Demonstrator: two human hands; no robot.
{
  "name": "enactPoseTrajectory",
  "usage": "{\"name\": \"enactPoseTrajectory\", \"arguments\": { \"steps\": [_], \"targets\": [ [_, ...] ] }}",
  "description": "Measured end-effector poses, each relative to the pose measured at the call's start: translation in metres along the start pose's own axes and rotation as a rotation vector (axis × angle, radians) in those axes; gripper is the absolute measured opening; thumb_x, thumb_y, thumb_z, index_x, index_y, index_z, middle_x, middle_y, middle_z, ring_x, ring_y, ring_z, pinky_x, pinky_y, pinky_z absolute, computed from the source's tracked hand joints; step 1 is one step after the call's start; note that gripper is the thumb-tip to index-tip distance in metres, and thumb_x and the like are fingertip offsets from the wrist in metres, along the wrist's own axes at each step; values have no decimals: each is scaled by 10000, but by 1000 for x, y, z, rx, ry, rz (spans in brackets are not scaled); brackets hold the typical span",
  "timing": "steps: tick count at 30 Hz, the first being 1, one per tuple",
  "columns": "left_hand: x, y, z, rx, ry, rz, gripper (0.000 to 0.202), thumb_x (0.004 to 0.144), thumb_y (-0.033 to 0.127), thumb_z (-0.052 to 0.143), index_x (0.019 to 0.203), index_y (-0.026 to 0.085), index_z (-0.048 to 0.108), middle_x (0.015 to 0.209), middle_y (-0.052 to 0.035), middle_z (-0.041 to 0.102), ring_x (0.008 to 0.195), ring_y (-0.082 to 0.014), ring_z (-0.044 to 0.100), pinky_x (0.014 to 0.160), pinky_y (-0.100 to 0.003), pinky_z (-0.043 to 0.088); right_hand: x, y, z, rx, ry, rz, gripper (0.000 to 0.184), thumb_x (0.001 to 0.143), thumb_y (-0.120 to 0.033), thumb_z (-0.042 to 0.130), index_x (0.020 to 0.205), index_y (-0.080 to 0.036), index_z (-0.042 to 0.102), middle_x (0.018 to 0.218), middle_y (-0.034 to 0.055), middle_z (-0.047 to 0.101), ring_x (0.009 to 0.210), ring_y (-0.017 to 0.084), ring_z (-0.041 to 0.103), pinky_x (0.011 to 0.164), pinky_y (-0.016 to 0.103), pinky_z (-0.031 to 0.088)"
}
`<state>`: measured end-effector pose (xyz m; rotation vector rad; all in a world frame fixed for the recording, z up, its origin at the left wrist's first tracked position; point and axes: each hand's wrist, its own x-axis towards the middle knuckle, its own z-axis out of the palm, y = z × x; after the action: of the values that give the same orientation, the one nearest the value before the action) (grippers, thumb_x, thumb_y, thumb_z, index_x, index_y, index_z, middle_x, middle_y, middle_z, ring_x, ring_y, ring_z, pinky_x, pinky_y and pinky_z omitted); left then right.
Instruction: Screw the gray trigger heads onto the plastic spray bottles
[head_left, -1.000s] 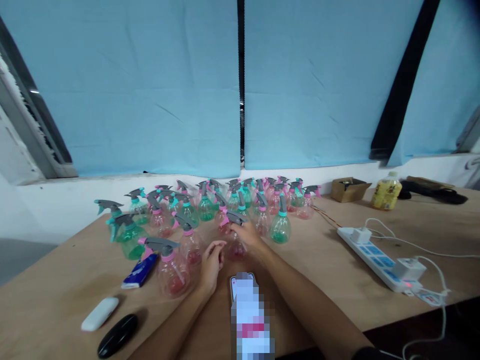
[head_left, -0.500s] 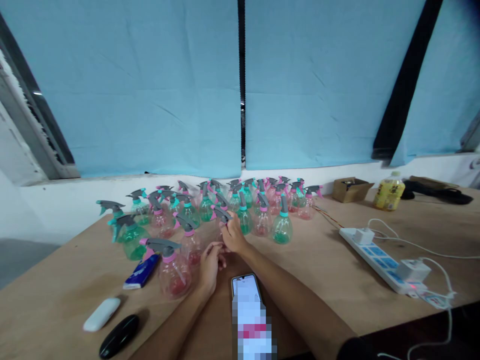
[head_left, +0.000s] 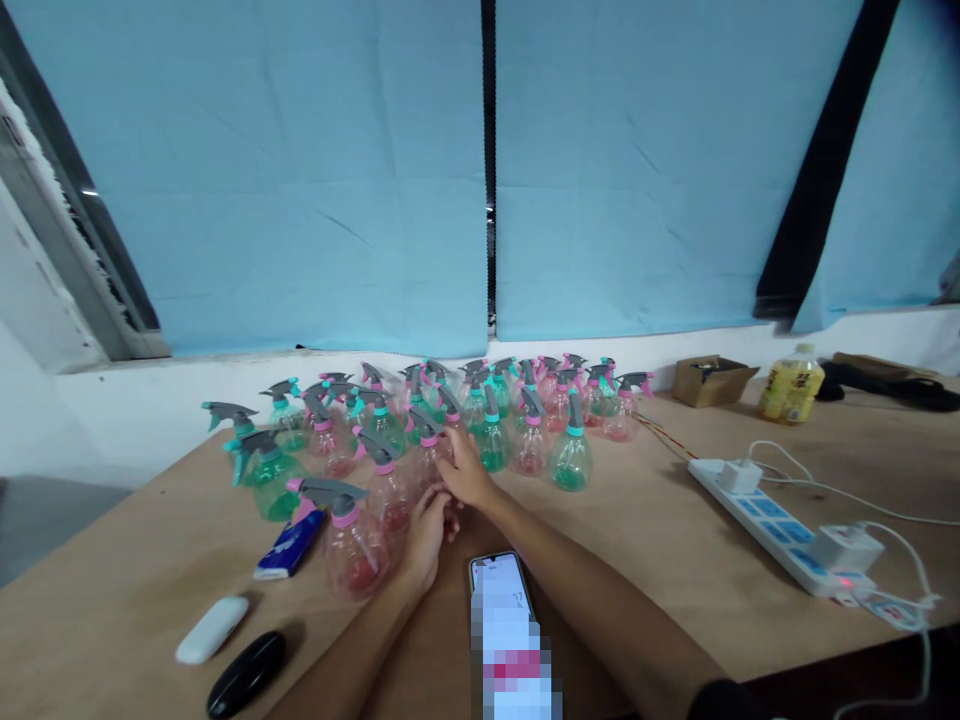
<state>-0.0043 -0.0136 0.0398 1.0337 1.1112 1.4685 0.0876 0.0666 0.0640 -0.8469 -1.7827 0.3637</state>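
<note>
Several small spray bottles stand bunched at the table's far middle, pink ones and green ones (head_left: 571, 462), all with grey trigger heads. My right hand (head_left: 466, 472) reaches into the near edge of the bunch. Its fingers are closed against a pink spray bottle (head_left: 424, 450), which stands among the others. Just below it my left hand (head_left: 426, 532) rests on the table, fingers loosely curved and holding nothing, beside a bigger pink bottle (head_left: 351, 545). A phone (head_left: 501, 580) lies between my forearms.
A white case (head_left: 211, 629), a black case (head_left: 245, 673) and a blue packet (head_left: 289, 544) lie near left. At the right are a white power strip (head_left: 780, 515) with chargers and cables, a cardboard box (head_left: 712, 379) and a yellow drink bottle (head_left: 790, 384). Blue blinds hang behind the wooden table (head_left: 660, 540).
My right hand has carried the pink bottle from the open table in front of me back and left into the bunch. My left hand has barely moved.
</note>
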Motion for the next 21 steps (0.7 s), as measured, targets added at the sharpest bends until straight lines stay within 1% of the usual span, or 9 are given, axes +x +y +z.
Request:
{"name": "enactPoseTrajectory", "arguments": {
  "steps": [2, 4, 6, 8, 9, 11, 16, 18, 21],
  "targets": [
    [0, 0, 0, -6, -10, -6, 284, 717, 318, 583, 956, 166, 606, 729, 8, 640, 433, -73, 485, 383, -177, 280, 3, -4, -4, 5, 99, 10, 486, 776, -97, 456, 1247, -204, 505, 1217, 86, 534, 1164, 239, 440, 1050, 426, 332],
    [1, 0, -1, -22, -26, -16, 420, 734, 325, 593, 1121, 163, 601, 791, -20, 680, 445, -78, 507, 394, -184, 304, 9, -9, -7, -10, 188, 42, 477, 770, -89, 455, 1223, -212, 536, 1241, 91, 503, 1195, 242, 422, 1068, 433, 311],
    [1, 0, -2, -34, -34, -33, 528, 746, 332, 610, 1247, 173, 561, 845, -41, 706, 457, -82, 523, 403, -188, 322, 18, -10, -7, -40, 201, 79, 496, 777, -125, 505, 1258, -240, 543, 1350, 99, 429, 1272, 275, 361, 1095, 476, 267],
    [2, 0, -2, -35, -31, -54, 588, 759, 335, 619, 1319, 189, 518, 871, -49, 719, 458, -83, 528, 405, -189, 331, 29, -8, -5, -56, 155, 113, 520, 786, -171, 553, 1295, -280, 544, 1441, 88, 361, 1337, 319, 289, 1105, 531, 225],
    [2, 0, -2, -36, -25, -62, 602, 766, 339, 618, 1339, 194, 502, 877, -50, 722, 454, -82, 526, 403, -189, 332, 34, -5, -3, -50, 129, 126, 515, 794, -191, 563, 1298, -293, 549, 1452, 81, 364, 1350, 330, 274, 1105, 547, 217],
    [2, 1, -2, -43, -22, -71, 614, 779, 338, 612, 1362, 197, 480, 891, -55, 727, 448, -81, 525, 399, -190, 334, 42, 1, 0, -24, 86, 148, 475, 805, -219, 568, 1274, -292, 581, 1425, 77, 419, 1342, 333, 299, 1102, 549, 228],
    [-1, 4, 0, -61, -9, -74, 668, 782, 290, 615, 1413, 200, 413, 899, -63, 737, 444, -81, 521, 407, -193, 341, 50, 12, -1, -20, 70, 203, 425, 804, -224, 551, 1219, -214, 641, 1354, 113, 482, 1271, 320, 394, 1088, 511, 293],
    [-2, 5, 1, -67, 4, -74, 706, 788, 288, 615, 1442, 200, 363, 896, -63, 739, 450, -84, 522, 415, -196, 343, 48, 13, -4, -4, 90, 183, 406, 798, -208, 547, 1186, -223, 665, 1306, 101, 509, 1255, 304, 411, 1089, 491, 305],
    [-3, 5, 1, -67, 10, -75, 755, 790, 287, 617, 1466, 192, 297, 882, -64, 734, 457, -89, 523, 420, -200, 340, 43, 10, -10, 41, 127, 112, 384, 805, -183, 524, 1150, -237, 685, 1240, 84, 541, 1230, 269, 442, 1083, 452, 329]
  ]
}}
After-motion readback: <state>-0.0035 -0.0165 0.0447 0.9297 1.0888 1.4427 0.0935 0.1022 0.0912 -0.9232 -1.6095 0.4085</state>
